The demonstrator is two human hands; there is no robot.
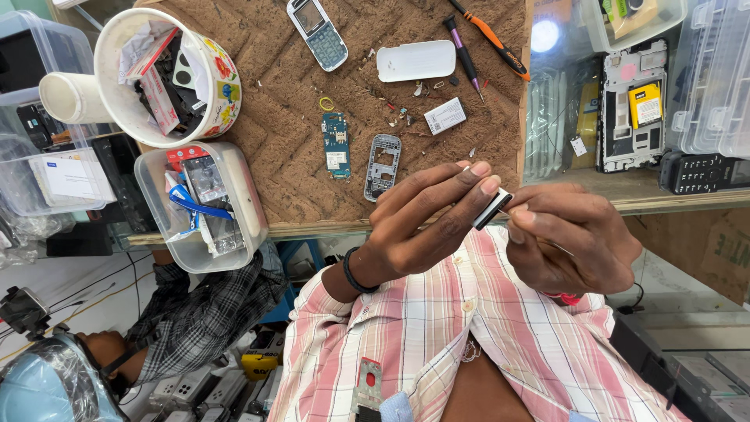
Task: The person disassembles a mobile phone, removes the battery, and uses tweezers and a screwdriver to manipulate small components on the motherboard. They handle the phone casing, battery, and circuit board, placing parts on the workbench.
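Rough brown fibre mat (pixel 297 168); glossy white plastic cover (pixel 416 61).

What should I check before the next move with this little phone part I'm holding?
1. Both hands on the small black and white part: ok, left hand and right hand pinch it.
2. Grip firm: cannot tell.
3. Circuit board flat on the mat: ok.
4. Grey phone frame beside it: ok.
5. Screwdrivers on the mat: ok.
6. Loose screws accounted for: cannot tell.

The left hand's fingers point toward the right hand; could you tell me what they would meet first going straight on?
Probably the small black-and-white part that the left hand already pinches, then the right hand just behind it.
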